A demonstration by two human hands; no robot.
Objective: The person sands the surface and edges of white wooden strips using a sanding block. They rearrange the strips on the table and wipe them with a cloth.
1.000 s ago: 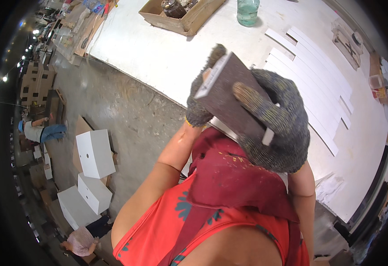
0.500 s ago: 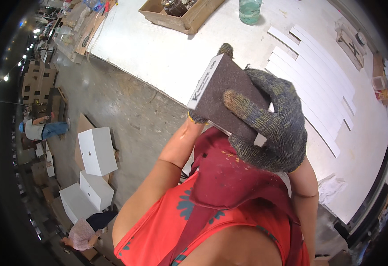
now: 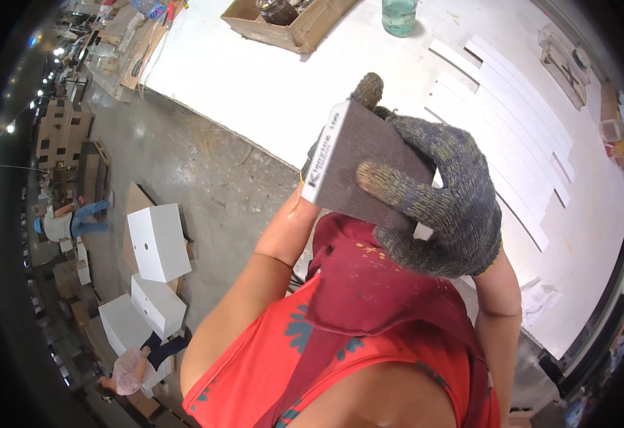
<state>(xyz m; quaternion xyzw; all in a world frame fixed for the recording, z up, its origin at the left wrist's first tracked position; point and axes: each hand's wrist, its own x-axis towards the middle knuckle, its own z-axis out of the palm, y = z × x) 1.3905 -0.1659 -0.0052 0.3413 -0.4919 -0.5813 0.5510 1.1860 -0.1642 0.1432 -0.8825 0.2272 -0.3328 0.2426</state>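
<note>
A dark brown sanding block [image 3: 369, 157] with a printed white side is held up in front of my apron, above the table's near edge. My right hand [image 3: 454, 192], in a grey knitted glove, is closed on it from the right, one finger lying straight across the dark face. Behind the block is my left hand [image 3: 367, 88], also gloved and mostly hidden; a fingertip shows past the top corner and the cuff at the left side. It seems to grip the block from behind, but its other fingers are out of sight.
Several long white strips [image 3: 519, 121] lie side by side on the white table [image 3: 255, 78]. A cardboard tray [image 3: 305, 36] holding a jar and a cup of greenish liquid [image 3: 399, 18] stand at the far side. White boxes [image 3: 158, 242] and two people are on the floor at left.
The block has turned slightly, its white side showing more fully, and shifted a little lower. My right hand moved slightly right with it. The left fingertip shows more.
</note>
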